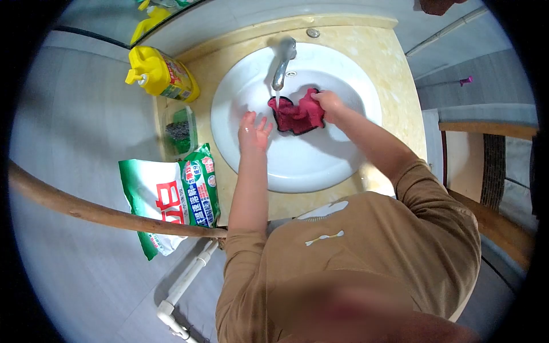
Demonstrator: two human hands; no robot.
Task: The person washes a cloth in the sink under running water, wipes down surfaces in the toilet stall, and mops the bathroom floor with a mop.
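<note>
Water runs from the chrome faucet [281, 71] onto a red cloth with dark edging [297, 114] in the white oval sink [297, 166]. My right hand [327, 104] grips the cloth at its upper right corner. Wet and empty, my left hand [254, 132] is over the left side of the basin with its fingers apart, a short way from the cloth. The cloth hangs in folds; part of it lies under the stream.
Left of the sink stand a yellow pump bottle [166, 74] and a clear plastic box [180, 130] with a green and dark scrubber inside. A detergent bag [171, 197] sits at the counter's left edge. A wooden pole [103, 212] crosses the lower left, above a white pipe [189, 274].
</note>
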